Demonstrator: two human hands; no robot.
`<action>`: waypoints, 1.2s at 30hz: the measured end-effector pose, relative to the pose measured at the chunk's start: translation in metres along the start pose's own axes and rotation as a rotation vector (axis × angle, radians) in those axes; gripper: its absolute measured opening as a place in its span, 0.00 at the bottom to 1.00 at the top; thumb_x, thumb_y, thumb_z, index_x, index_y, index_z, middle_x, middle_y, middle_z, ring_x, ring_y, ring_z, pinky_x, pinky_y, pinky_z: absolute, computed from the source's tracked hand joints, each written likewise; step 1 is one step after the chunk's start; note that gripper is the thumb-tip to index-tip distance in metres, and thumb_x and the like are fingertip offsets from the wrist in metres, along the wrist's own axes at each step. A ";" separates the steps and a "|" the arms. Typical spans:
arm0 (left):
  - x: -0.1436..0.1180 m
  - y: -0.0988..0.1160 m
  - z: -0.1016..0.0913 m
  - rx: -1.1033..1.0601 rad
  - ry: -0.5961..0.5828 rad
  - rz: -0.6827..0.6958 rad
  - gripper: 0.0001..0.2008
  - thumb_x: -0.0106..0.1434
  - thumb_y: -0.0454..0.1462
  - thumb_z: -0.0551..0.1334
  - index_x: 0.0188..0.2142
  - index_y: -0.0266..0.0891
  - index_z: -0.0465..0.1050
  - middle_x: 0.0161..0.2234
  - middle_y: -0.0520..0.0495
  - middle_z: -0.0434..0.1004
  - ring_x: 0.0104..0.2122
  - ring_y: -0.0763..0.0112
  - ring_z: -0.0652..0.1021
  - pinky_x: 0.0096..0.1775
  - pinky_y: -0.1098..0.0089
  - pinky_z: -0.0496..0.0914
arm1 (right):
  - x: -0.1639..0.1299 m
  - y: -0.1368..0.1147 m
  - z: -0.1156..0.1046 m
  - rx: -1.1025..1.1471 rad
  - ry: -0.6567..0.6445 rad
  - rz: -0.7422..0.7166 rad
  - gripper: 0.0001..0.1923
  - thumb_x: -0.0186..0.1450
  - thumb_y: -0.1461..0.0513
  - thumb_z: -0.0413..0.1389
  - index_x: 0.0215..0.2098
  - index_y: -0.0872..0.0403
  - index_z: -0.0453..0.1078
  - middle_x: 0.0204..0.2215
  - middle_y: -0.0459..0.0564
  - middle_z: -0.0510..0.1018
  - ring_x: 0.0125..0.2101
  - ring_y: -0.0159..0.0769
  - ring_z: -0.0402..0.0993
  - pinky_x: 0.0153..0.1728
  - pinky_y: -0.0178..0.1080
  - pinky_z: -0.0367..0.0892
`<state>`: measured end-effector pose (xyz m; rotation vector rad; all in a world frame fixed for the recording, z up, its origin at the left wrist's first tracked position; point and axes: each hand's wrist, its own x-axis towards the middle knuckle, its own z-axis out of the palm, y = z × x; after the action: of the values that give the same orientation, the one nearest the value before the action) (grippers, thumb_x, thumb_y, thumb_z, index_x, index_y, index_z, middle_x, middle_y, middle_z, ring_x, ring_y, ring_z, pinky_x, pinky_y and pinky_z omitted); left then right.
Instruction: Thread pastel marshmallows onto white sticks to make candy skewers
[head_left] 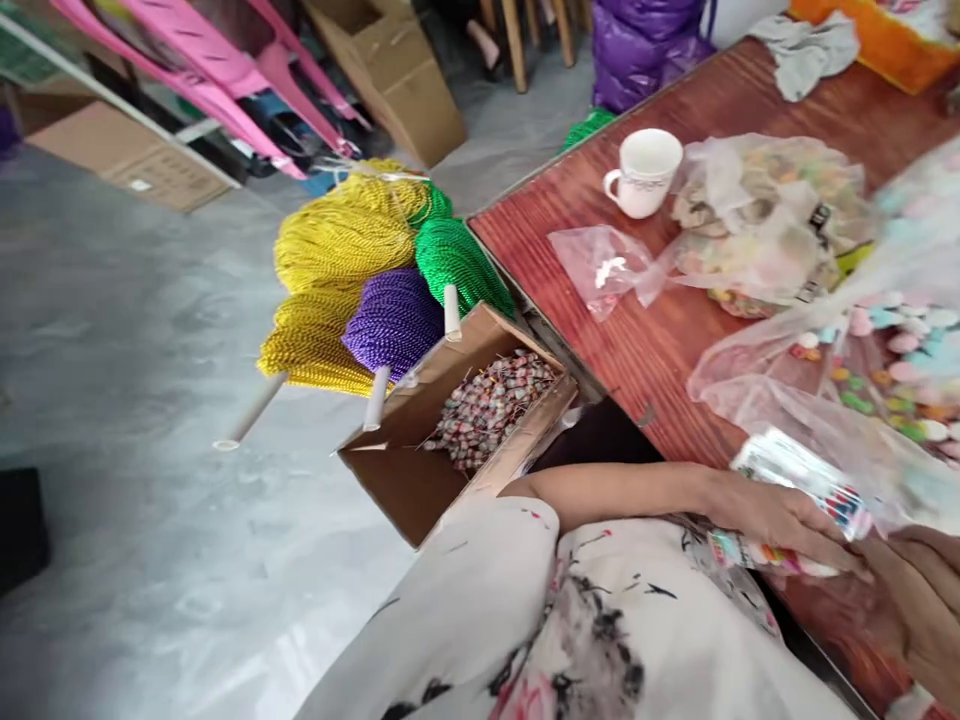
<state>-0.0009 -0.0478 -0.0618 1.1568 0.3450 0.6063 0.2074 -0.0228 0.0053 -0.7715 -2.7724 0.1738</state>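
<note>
My left hand (787, 520) reaches across the lower right to the table edge, its fingers curled over a small packet with colourful contents (739, 548). Part of the packet is hidden under the fingers. At the right border, my right hand (915, 590) is close to the left fingertips; its fingers are blurred and partly cut off. Just beyond the left hand lies a white printed packet (787, 470). Behind it, a large clear plastic bag (750, 390) holds many pastel and bright small pieces.
The red wooden table (600, 345) carries a white mug (645, 170), a small clear bag (604, 268), a filled bag (765, 225) and a grey cloth (810, 50). Beside it stand a cardboard box (409, 490) of small beaded pieces and yellow (345, 230), purple (394, 320) and green cord bundles (457, 265).
</note>
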 end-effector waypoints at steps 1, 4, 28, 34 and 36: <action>0.002 0.000 0.002 0.197 0.059 0.040 0.12 0.62 0.37 0.59 0.22 0.39 0.68 0.22 0.52 0.69 0.26 0.71 0.73 0.30 0.70 0.70 | 0.000 0.000 0.003 -0.049 -0.022 -0.010 0.23 0.58 0.59 0.56 0.51 0.33 0.69 0.28 0.55 0.81 0.33 0.54 0.79 0.32 0.57 0.65; 0.002 0.006 0.012 0.696 0.216 0.096 0.11 0.58 0.32 0.61 0.20 0.40 0.66 0.25 0.44 0.73 0.29 0.65 0.74 0.30 0.66 0.66 | 0.002 0.002 0.011 -0.019 -0.091 -0.066 0.18 0.59 0.64 0.51 0.43 0.36 0.70 0.24 0.54 0.77 0.24 0.48 0.76 0.23 0.52 0.64; 0.008 0.029 0.032 1.465 -0.183 -0.042 0.11 0.66 0.31 0.50 0.34 0.36 0.71 0.33 0.43 0.74 0.34 0.62 0.73 0.39 0.62 0.67 | -0.053 -0.072 0.051 0.499 0.170 0.750 0.13 0.68 0.66 0.51 0.25 0.54 0.69 0.23 0.45 0.75 0.28 0.32 0.68 0.33 0.37 0.60; 0.002 0.023 0.005 1.608 -0.033 0.012 0.11 0.66 0.31 0.51 0.31 0.38 0.70 0.29 0.46 0.74 0.32 0.64 0.75 0.36 0.66 0.66 | -0.099 -0.022 0.033 0.114 0.426 0.909 0.06 0.67 0.63 0.54 0.36 0.51 0.75 0.37 0.49 0.80 0.41 0.37 0.71 0.45 0.42 0.60; 0.001 0.021 -0.008 1.663 0.036 -0.058 0.11 0.67 0.32 0.52 0.32 0.38 0.71 0.30 0.47 0.76 0.31 0.65 0.76 0.35 0.67 0.66 | -0.122 -0.003 0.027 -0.056 0.463 1.050 0.06 0.67 0.62 0.56 0.36 0.51 0.76 0.38 0.49 0.81 0.42 0.40 0.70 0.45 0.44 0.58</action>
<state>-0.0102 -0.0351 -0.0454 2.6906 0.9885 0.1724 0.2990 -0.0903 -0.0461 -1.9107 -1.7211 0.0829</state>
